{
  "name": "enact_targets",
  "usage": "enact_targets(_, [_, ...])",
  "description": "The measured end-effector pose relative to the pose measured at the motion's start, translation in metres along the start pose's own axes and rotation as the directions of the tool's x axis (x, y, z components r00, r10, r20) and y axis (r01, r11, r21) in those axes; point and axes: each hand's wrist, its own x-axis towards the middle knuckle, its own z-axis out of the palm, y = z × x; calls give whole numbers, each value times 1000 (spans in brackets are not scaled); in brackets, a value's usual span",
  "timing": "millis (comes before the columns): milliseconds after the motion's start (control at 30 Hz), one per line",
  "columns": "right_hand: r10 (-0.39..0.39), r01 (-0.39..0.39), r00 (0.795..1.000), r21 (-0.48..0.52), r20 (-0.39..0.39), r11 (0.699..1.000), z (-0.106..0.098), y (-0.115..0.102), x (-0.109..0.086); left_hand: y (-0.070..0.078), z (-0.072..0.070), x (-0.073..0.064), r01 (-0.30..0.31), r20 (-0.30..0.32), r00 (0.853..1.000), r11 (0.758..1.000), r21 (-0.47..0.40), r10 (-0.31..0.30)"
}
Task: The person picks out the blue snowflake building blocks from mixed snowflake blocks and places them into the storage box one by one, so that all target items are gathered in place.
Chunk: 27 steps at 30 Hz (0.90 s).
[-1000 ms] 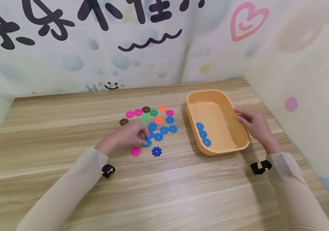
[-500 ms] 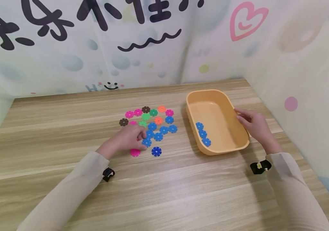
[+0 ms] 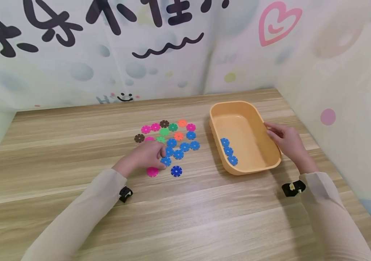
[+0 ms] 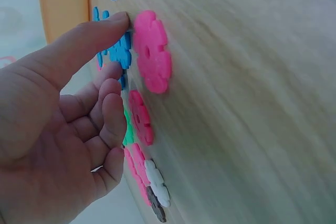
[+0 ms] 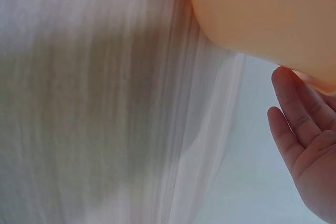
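Observation:
In the head view, my left hand reaches down among the discs, its thumb and index finger at opposite edges of a light blue snowflake disc lying on the table. The left wrist view shows this blue disc between thumb and index; the other fingers curl loosely. A pink snowflake disc sits just below the thumb, with a dark blue one to its right. My right hand holds the right rim of an orange plastic tray, thumb inside. Several blue discs lie along the tray's left inner side.
Brown, green, orange and pink snowflake discs lie beyond my left hand on the wooden table. A white disc shows in the left wrist view. Printed wall sheets stand behind and at the right.
My left hand has drawn back slightly to the left, its thumb and index now spread wider around the light blue disc, which has shifted only a little. The right hand and tray stay put.

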Motion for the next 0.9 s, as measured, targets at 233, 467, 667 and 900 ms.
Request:
enact_targets(233, [14, -14, 1000, -2, 9, 1000, 0, 0, 0, 3, -2, 3, 16, 44, 999, 1000, -5, -16])
enact_targets(467, [30, -30, 999, -1, 17, 1000, -1, 1, -1, 7, -1, 4, 22, 48, 999, 999, 35, -23])
enact_targets(667, [26, -27, 1000, 2, 15, 1000, -1, 2, -1, 10, -1, 4, 45, 48, 998, 998, 54, -48])
enact_targets(900, [19, -19, 1000, -1, 9, 1000, 0, 3, 0, 10, -1, 5, 37, 49, 998, 999, 34, -38])
